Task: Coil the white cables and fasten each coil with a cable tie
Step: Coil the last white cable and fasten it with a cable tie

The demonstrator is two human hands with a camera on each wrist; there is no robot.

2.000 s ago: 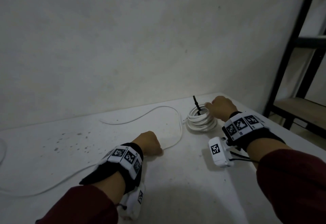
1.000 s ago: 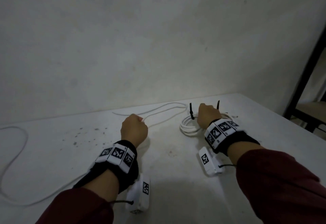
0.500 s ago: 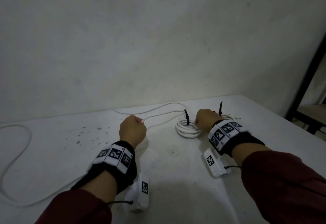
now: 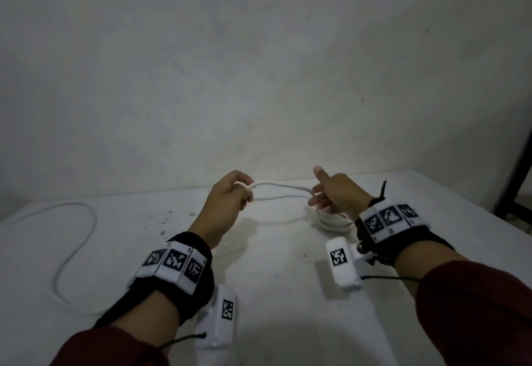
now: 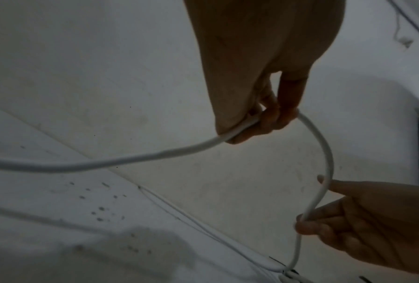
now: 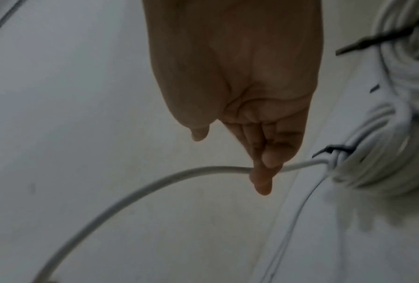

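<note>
Both of your hands now hold the loose white cable (image 4: 280, 186) up off the table (image 4: 288, 293), where half a second ago they sat low against it. Your left hand (image 4: 230, 195) has its fingers curled round the cable and has risen left of the coil (image 4: 334, 221). Your right hand (image 4: 335, 194) has left the coil and pinches the same cable between thumb and fingers, index finger pointing up, just above the coil. The cable arches between your hands. The coil lies on the table under your right hand, a black cable tie (image 6: 334, 149) round it. Left of the coil, the rest of the cable trails across the table in a wide loop.
</note>
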